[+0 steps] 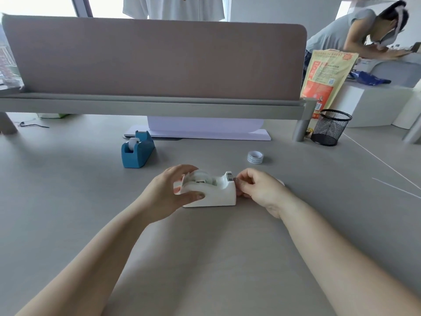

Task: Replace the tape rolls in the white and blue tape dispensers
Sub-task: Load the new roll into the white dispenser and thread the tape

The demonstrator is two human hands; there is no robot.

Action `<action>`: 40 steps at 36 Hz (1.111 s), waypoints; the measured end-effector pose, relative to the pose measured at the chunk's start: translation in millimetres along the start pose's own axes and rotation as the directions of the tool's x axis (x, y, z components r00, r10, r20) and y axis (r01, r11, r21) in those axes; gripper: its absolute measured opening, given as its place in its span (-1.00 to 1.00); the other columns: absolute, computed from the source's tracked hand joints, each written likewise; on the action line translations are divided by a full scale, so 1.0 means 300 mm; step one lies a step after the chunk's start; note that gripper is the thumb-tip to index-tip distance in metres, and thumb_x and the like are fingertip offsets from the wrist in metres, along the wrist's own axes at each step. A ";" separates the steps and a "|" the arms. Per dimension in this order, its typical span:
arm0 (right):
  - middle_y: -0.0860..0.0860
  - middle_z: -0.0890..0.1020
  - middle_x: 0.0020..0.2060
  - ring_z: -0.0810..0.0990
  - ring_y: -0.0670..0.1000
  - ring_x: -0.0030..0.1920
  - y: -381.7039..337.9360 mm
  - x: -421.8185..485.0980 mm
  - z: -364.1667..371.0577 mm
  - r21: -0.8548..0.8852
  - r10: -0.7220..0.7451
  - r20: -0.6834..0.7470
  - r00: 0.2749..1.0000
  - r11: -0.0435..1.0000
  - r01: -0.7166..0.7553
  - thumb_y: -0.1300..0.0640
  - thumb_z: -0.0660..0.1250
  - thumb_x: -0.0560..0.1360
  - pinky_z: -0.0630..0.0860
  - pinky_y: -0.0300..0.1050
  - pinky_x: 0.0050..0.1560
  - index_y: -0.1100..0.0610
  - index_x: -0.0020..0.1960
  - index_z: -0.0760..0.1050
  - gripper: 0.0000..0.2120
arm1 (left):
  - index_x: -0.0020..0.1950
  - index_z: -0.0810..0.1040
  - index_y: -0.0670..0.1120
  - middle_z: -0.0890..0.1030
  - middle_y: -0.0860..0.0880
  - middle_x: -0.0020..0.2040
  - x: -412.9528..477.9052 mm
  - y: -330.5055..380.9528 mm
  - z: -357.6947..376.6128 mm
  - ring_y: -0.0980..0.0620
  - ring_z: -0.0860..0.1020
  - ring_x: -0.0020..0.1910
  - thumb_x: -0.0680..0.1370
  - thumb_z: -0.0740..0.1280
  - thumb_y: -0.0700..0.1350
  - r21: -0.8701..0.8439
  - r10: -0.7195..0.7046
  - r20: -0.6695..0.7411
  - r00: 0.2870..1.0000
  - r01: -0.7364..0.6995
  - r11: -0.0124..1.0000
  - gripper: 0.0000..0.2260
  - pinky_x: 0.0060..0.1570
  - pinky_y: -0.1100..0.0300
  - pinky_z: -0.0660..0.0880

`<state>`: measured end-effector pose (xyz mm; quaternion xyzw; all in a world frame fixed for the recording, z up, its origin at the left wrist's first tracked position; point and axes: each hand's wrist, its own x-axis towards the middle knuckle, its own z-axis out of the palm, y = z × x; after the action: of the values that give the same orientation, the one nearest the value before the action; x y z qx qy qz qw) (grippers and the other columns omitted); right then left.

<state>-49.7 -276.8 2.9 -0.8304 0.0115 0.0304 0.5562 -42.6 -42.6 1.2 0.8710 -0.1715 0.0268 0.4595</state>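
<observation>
At frame centre our left hand (169, 192) clamps the white dispenser (210, 190) steady on the bench (205, 258) while our right hand (257, 188) pinches at its cutter end (tape unseen).

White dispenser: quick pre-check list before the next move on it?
1. White dispenser flat on desk: ok.
2. Left hand steadies its rounded end: ok.
3. Right hand at cutter end, fingers pinched; tape held between them: cannot tell.
4. Roll seated in the white dispenser: ok, though old or new: cannot tell.
5. Loose tape roll on desk, untouched: ok.
6. Blue dispenser upright, holds a roll, clear of both hands: ok.
</observation>
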 end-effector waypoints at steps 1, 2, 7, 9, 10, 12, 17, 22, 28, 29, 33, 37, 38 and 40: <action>-0.01 0.63 -0.23 0.57 -0.02 -0.12 0.003 0.001 -0.001 -0.020 0.004 0.009 1.000 1.000 -0.004 0.17 0.33 0.50 0.49 -0.06 0.15 0.11 -0.06 0.52 -0.97 | 0.18 0.49 0.19 0.56 0.09 0.16 -0.001 -0.001 -0.001 0.10 0.49 0.22 0.32 0.54 0.01 -0.011 -0.006 0.006 1.000 0.006 1.000 -0.53 0.16 0.14 0.53; -0.02 0.64 -0.19 0.59 -0.01 -0.08 0.003 0.000 -0.003 -0.052 0.005 0.015 1.000 0.999 -0.004 0.23 0.34 0.49 0.49 -0.07 0.17 0.08 -0.08 0.53 -0.93 | 0.20 0.49 0.17 0.56 0.09 0.17 -0.002 -0.003 -0.002 0.10 0.50 0.22 0.32 0.55 0.00 -0.025 -0.010 0.014 1.000 0.010 1.000 -0.51 0.17 0.12 0.52; 0.00 0.63 -0.04 0.61 0.00 0.00 -0.017 -0.006 -0.033 -0.038 0.011 0.119 0.993 0.999 -0.006 0.43 0.28 0.39 0.49 -0.10 0.17 0.05 -0.04 0.53 -0.69 | 0.24 0.48 0.04 0.57 0.08 0.16 -0.011 -0.004 -0.006 0.16 0.52 0.19 0.32 0.56 -0.11 -0.061 -0.082 0.034 0.996 0.084 0.995 -0.47 0.13 0.18 0.54; -0.07 0.60 0.04 0.59 -0.02 0.02 -0.023 -0.008 -0.055 -0.044 -0.019 0.196 0.980 0.999 0.028 0.29 0.40 0.28 0.47 -0.06 0.20 -0.05 0.00 0.54 -0.63 | 0.20 0.50 0.03 0.58 0.09 0.13 -0.010 0.000 -0.008 0.18 0.53 0.17 0.31 0.56 -0.11 -0.050 -0.090 0.033 0.995 0.092 0.995 -0.51 0.03 0.29 0.55; -0.10 0.59 0.07 0.60 -0.03 0.01 -0.028 -0.009 -0.062 -0.060 -0.022 0.228 0.974 0.998 0.037 0.22 0.47 0.24 0.47 -0.05 0.21 -0.09 0.03 0.53 -0.58 | 0.17 0.51 0.03 0.59 0.10 0.11 -0.009 0.004 -0.008 0.20 0.53 0.15 0.31 0.56 -0.12 -0.045 -0.093 0.027 0.995 0.094 0.995 -0.53 -0.05 0.36 0.54; -0.18 0.54 0.12 0.61 -0.07 -0.01 -0.036 -0.005 -0.058 -0.130 -0.021 0.228 0.973 0.990 0.052 0.10 0.53 0.26 0.48 -0.06 0.22 -0.10 0.13 0.48 -0.51 | 0.12 0.52 0.04 0.61 0.14 0.04 -0.007 0.012 -0.003 0.27 0.54 0.07 0.31 0.56 -0.11 -0.025 -0.102 -0.004 0.995 0.102 0.995 -0.57 -0.19 0.49 0.47; -0.13 0.50 0.13 0.53 -0.04 0.11 -0.050 0.032 -0.005 -0.168 -0.044 -0.033 0.998 0.985 0.038 0.00 0.47 0.36 0.45 -0.14 0.10 0.00 0.24 0.39 -0.50 | 0.08 0.49 0.08 0.58 0.14 0.05 0.035 0.015 0.021 0.14 0.55 0.06 0.29 0.54 0.09 0.065 -0.168 -0.181 0.969 0.183 0.981 -0.57 -0.05 0.18 0.50; 0.03 0.62 0.03 0.61 0.04 0.07 -0.050 0.110 0.056 -0.065 -0.004 -0.048 0.999 0.998 0.001 0.13 0.40 0.44 0.53 0.04 0.17 0.08 0.14 0.49 -0.72 | 0.09 0.44 0.04 0.53 0.08 0.08 0.121 0.041 0.054 0.07 0.51 -0.02 0.28 0.49 0.22 0.172 -0.233 -0.341 0.911 0.305 0.937 -0.50 -0.12 0.12 0.43; -0.04 0.62 -0.08 0.58 -0.02 0.05 -0.074 0.193 0.112 0.035 -0.055 -0.085 0.995 0.998 0.058 0.38 0.21 0.49 0.45 -0.15 0.18 0.19 0.16 0.55 -0.69 | 0.14 0.43 -0.01 0.49 0.04 0.10 0.212 0.040 0.095 -0.01 0.55 0.02 0.30 0.47 0.21 0.151 -0.231 -0.318 0.920 0.290 0.945 -0.47 -0.09 0.10 0.45; -0.05 0.63 -0.08 0.58 -0.02 0.04 -0.072 0.204 0.115 0.017 -0.066 -0.101 0.993 0.998 0.068 0.38 0.19 0.48 0.45 -0.18 0.14 0.15 0.13 0.58 -0.68 | 0.15 0.44 0.01 0.51 0.05 0.13 0.217 0.032 0.098 0.01 0.57 0.00 0.31 0.50 0.14 0.103 -0.224 -0.283 0.933 0.262 0.960 -0.49 -0.05 0.10 0.49; -0.08 0.62 -0.04 0.56 -0.07 0.03 -0.070 0.234 0.113 0.014 -0.069 -0.130 0.989 0.997 0.071 0.40 0.12 0.46 0.41 -0.43 -0.11 0.08 0.17 0.57 -0.58 | 0.16 0.48 0.01 0.58 0.03 0.16 0.216 -0.002 0.120 0.11 0.61 -0.04 0.41 0.46 -0.08 0.078 -0.152 -0.205 0.967 0.171 0.982 -0.65 0.02 0.18 0.51; -0.11 0.62 -0.07 0.55 -0.06 0.00 -0.063 0.246 0.106 0.007 -0.080 -0.133 0.988 0.997 0.081 0.39 0.11 0.45 0.41 -0.38 -0.11 0.04 0.17 0.57 -0.55 | 0.15 0.50 -0.04 0.60 0.06 0.11 0.232 -0.008 0.127 0.09 0.61 -0.04 0.45 0.43 -0.09 0.070 -0.135 -0.237 0.962 0.156 0.985 -0.71 -0.01 0.20 0.49; -0.10 0.63 -0.06 0.56 -0.05 0.00 -0.060 0.248 0.107 0.001 -0.077 -0.134 0.988 0.997 0.078 0.39 0.11 0.45 0.43 -0.32 -0.08 0.03 0.16 0.57 -0.55 | 0.14 0.50 -0.04 0.61 0.06 0.10 0.234 -0.009 0.127 0.09 0.61 -0.04 0.45 0.43 -0.09 0.067 -0.135 -0.238 0.962 0.155 0.986 -0.71 0.00 0.19 0.49; -0.09 0.64 -0.05 0.58 -0.03 0.01 -0.057 0.246 0.110 -0.003 -0.075 -0.139 0.988 0.997 0.075 0.39 0.11 0.44 0.46 -0.24 -0.02 0.03 0.15 0.57 -0.55 | 0.14 0.51 -0.05 0.61 0.05 0.10 0.234 -0.013 0.128 0.08 0.62 -0.03 0.45 0.43 -0.09 0.065 -0.131 -0.239 0.962 0.150 0.986 -0.71 0.01 0.18 0.50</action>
<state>23.7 -238.8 1.6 -0.8296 0.0189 -0.0484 0.5559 20.4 -91.0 -9.7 0.8901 -0.0527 0.1035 0.4407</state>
